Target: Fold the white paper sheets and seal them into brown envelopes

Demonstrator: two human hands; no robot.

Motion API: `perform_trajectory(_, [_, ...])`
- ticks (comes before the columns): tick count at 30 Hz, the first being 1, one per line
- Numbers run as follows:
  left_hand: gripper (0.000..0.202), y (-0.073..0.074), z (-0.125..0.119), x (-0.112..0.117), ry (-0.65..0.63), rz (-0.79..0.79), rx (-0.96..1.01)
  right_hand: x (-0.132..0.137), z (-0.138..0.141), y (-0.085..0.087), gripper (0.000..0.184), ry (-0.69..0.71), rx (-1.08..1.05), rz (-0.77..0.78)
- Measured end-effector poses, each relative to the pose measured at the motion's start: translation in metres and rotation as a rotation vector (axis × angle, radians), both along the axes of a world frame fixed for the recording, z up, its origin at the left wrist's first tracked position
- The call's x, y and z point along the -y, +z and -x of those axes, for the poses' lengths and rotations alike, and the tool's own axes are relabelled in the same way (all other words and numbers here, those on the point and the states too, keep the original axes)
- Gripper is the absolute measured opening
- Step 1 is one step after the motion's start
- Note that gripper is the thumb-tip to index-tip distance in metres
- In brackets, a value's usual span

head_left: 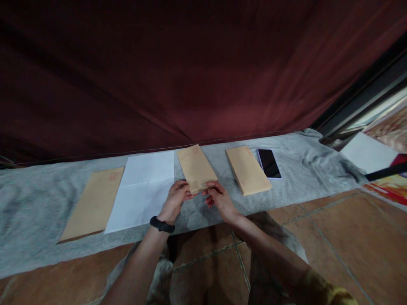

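Note:
A brown paper envelope (pixel 195 163) lies in front of me with its near end between my hands. My left hand (pixel 177 195) pinches its near left corner, thumb and fingers together, with a black band on the wrist. At the near right corner, my right hand (pixel 219 198) grips the edge with thumb and fingers. Left of them lies a white sheet of paper (pixel 144 190) with a crease across it. Beyond that sheet is another brown envelope (pixel 92 203). A stack of brown envelopes (pixel 248 170) rests to the right of my right hand.
A phone (pixel 269 163) with a dark screen lies right of the stack. Everything sits on a grey cloth (pixel 295 169) along a dark red curtain (pixel 203 84). Brown floor tiles (pixel 343 228) run along the near side. White paper (pixel 369 152) lies at the far right.

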State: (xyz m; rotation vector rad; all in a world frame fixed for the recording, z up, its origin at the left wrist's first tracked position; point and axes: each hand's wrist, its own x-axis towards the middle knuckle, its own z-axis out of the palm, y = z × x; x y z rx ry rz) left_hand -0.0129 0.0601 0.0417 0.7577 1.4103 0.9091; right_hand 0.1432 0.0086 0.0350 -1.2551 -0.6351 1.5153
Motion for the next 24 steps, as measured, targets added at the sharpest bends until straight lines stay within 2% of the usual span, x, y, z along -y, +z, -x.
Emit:
perform_trajectory(6, [0.02,-0.002,-0.001,-0.003,-0.015,0.009,-0.01,-0.001,0.006,-0.006,0.018,-0.006,0.021,0.033])
perform_trajectory(8, [0.023,-0.004,-0.001,-0.003,-0.023,-0.013,-0.093,0.0,0.004,-0.006,0.018,0.003,0.007,0.052])
perform_trajectory(11, [0.042,-0.003,-0.001,0.003,-0.08,-0.198,-0.484,0.001,-0.001,-0.004,0.02,0.016,-0.05,0.08])
perform_trajectory(13, [0.058,-0.001,-0.002,0.009,-0.132,-0.419,-0.795,0.001,-0.005,-0.001,0.02,0.03,-0.091,0.097])
perform_trajectory(15, [0.065,0.0,-0.003,0.013,-0.226,-0.643,-0.974,0.0,-0.007,0.001,0.022,0.033,-0.122,0.099])
perform_trajectory(17, [0.063,-0.002,-0.004,0.015,-0.377,-0.773,-1.014,0.0,-0.007,0.003,0.025,0.023,-0.144,0.103])
perform_trajectory(19, [0.058,-0.006,-0.004,0.014,-0.498,-0.792,-1.015,0.0,-0.007,0.003,0.026,0.014,-0.145,0.112])
perform_trajectory(24, [0.044,-0.013,0.0,0.008,-0.564,-0.769,-1.063,0.001,-0.006,0.002,0.029,0.018,-0.146,0.116])
